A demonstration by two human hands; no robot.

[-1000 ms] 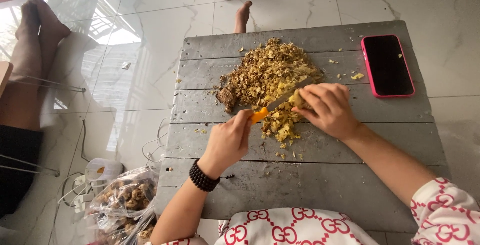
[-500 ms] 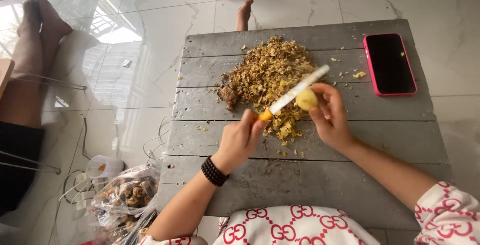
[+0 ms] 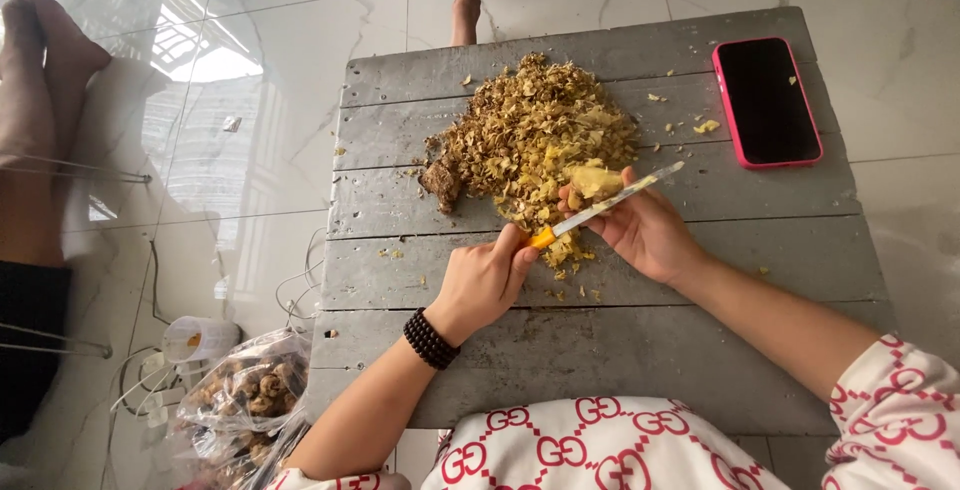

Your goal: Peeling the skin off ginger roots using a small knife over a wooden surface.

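My left hand (image 3: 485, 280) grips a knife (image 3: 600, 208) by its orange handle, the pale blade slanting up to the right. My right hand (image 3: 645, 230) holds a yellowish peeled piece of root (image 3: 594, 181) against the blade, just above the grey wooden table (image 3: 600, 350). A large heap of brown and yellow peelings (image 3: 535, 135) lies on the table right behind both hands, with a darker unpeeled lump (image 3: 441, 180) at its left edge. A black bead bracelet sits on my left wrist.
A phone in a pink case (image 3: 767, 100) lies at the table's far right. On the marble floor to the left are a clear plastic bag of knobbly roots (image 3: 250, 395), a small cup (image 3: 198, 338) and cables. Another person's legs (image 3: 40, 130) and a foot (image 3: 467, 8) are nearby.
The right hand lifted the yellow piece off the peelings and turned it against the blade. The knife's angle flattened slightly and both hands shifted a little toward me.
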